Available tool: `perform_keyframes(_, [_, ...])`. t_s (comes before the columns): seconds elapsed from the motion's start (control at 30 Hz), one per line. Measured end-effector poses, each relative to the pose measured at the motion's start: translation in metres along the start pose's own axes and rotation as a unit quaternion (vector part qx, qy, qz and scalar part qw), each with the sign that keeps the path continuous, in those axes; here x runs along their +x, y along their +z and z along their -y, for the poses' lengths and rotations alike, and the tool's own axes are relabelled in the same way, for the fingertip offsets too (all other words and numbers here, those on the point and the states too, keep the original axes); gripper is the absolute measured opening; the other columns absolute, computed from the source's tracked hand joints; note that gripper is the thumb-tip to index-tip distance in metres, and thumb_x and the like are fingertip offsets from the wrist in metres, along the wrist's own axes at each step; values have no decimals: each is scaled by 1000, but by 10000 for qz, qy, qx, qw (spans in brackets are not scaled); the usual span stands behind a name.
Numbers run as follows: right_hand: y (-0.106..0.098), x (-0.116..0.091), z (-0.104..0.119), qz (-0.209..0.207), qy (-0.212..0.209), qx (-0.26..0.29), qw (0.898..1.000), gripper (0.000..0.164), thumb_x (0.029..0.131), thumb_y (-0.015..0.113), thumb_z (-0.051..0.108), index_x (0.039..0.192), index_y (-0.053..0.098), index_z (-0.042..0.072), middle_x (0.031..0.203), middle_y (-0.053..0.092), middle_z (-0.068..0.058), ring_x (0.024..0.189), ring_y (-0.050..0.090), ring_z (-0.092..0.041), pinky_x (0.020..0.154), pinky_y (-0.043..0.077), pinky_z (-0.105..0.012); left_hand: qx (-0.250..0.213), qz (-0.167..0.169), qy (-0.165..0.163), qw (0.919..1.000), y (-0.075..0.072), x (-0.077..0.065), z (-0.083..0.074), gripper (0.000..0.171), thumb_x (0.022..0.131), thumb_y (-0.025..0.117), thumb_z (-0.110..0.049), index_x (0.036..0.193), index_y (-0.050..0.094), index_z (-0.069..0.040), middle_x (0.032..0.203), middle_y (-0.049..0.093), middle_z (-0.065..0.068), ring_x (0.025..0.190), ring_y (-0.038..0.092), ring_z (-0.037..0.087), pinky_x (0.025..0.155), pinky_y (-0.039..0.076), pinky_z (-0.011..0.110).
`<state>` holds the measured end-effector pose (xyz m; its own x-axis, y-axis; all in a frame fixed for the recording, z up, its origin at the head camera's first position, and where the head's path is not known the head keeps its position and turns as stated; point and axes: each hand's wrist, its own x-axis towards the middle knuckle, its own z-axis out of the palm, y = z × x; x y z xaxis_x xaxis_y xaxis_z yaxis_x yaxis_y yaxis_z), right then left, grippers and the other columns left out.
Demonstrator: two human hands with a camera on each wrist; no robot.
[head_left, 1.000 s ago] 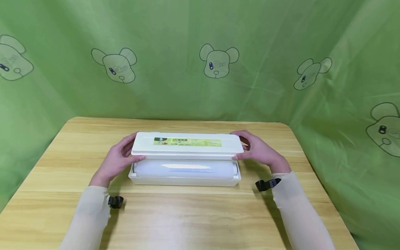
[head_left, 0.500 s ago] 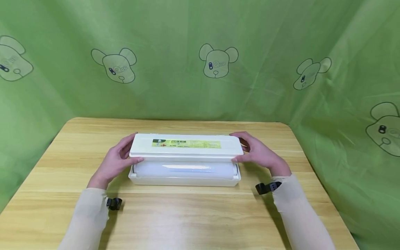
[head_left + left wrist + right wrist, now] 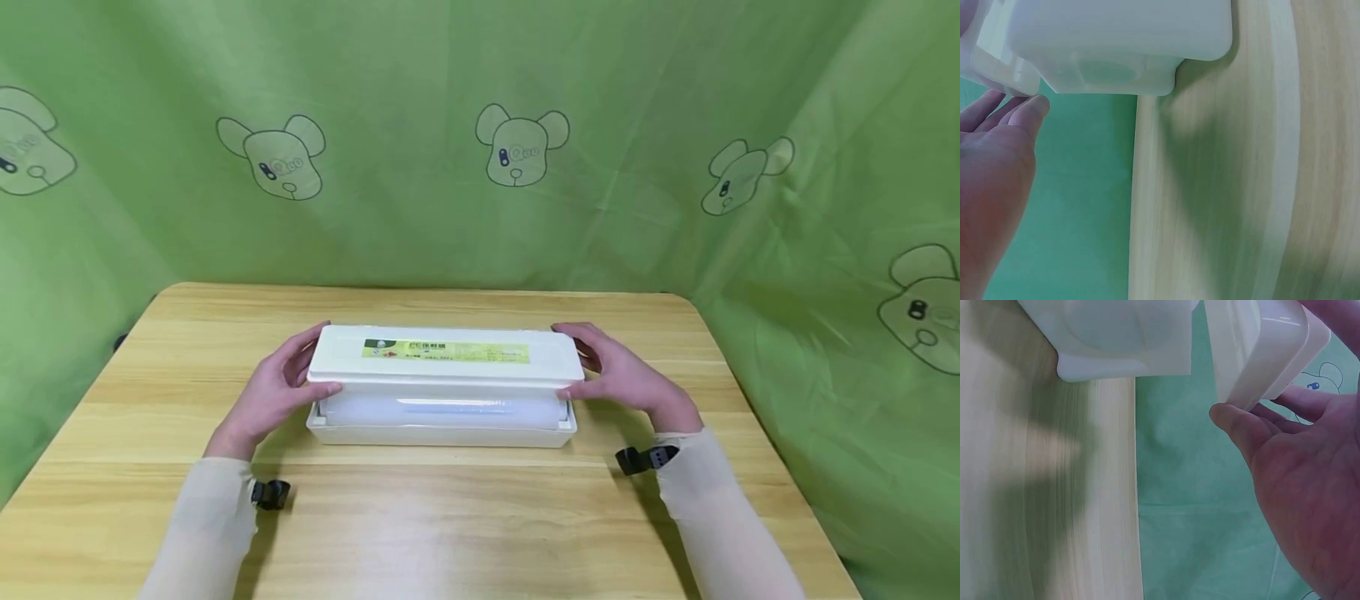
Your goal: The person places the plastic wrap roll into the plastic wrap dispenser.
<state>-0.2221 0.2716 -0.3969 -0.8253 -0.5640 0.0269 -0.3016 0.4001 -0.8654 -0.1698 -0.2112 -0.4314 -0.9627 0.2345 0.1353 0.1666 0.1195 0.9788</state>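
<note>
A white cling film box sits on the table, its lid (image 3: 446, 367) raised over its base (image 3: 442, 436). On the lid is a yellow-green label (image 3: 480, 352). Inside the base lies a roll of cling film (image 3: 450, 412), its back part hidden under the lid. My left hand (image 3: 272, 392) holds the lid's left end, thumb at the front edge and fingers behind. At the opposite end, my right hand (image 3: 626, 375) grips the lid the same way. In the right wrist view a gap shows between lid (image 3: 1260, 359) and base (image 3: 1129, 337).
The wooden table (image 3: 450, 517) extends around the box on all sides. Green curtains (image 3: 405, 208) with mouse-head outlines hang behind the table and at both sides. A black wrist device (image 3: 270, 494) is strapped to the left arm, another wrist device (image 3: 645, 459) to the right.
Both hands have brought the lid slightly down and toward the front, so it covers more of the cling film roll. The base has stayed in place.
</note>
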Motion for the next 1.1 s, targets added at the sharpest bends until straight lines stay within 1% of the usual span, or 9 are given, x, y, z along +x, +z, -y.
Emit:
perform_keyframes(0.1, [0,-1,-1,34,-30,20,10000,94,74,87,7,149,32,1,145,37,-17,136,36,-35,109,32,-28,-40,15,31,10000,0,-1,-1,91,79,78,3,153,25,-1,156,27,21,142,26,35,106,32,19])
perform_keyframes(0.17, [0,-2,0,34,-33,-13,10000,94,74,87,8,150,32,3,145,37,-15,136,36,-32,110,31,-28,-61,24,12,10000,1,-1,-1,91,79,78,3,153,26,-2,156,27,21,142,26,35,106,33,19])
perform_keyframes(0.3, [0,-5,2,32,-25,-152,9999,93,75,87,12,151,33,4,147,37,-12,138,34,-29,113,27,-36,-59,51,-16,10000,0,-2,-1,91,79,78,4,154,27,-2,155,27,23,142,26,37,106,33,19])
perform_keyframes(0.4, [1,-6,4,44,-64,-214,9997,93,75,87,12,149,34,2,145,38,-13,138,33,-30,114,24,-43,-37,61,-14,10000,0,-3,-1,91,79,79,3,154,27,-3,155,28,23,142,26,37,106,33,18])
perform_keyframes(0.5, [2,-8,6,58,-114,-196,9997,90,74,88,11,147,37,1,142,40,-14,137,34,-31,115,23,-47,-71,79,20,9999,0,-4,-1,91,79,78,5,154,27,-3,155,28,23,142,25,36,106,33,19])
perform_keyframes(0.8, [5,-12,8,113,-31,-206,9997,84,72,89,13,142,42,4,138,41,-11,135,37,-30,113,25,-49,-135,129,80,9998,-1,-9,0,92,76,78,8,153,28,-2,155,28,22,142,26,35,106,33,20])
perform_keyframes(0.97, [6,-13,8,132,-59,-157,9998,84,72,89,12,141,43,5,137,41,-11,134,37,-30,114,26,-45,-151,165,191,9996,-1,-10,0,91,75,78,10,150,28,3,157,24,20,143,25,32,108,30,20])
perform_keyframes(1.1, [7,-14,7,142,-80,-149,9998,84,71,89,12,141,43,5,137,41,-11,134,37,-32,114,27,-42,-167,228,226,9993,-1,-11,3,88,72,79,12,146,30,5,157,25,18,142,27,30,109,30,20])
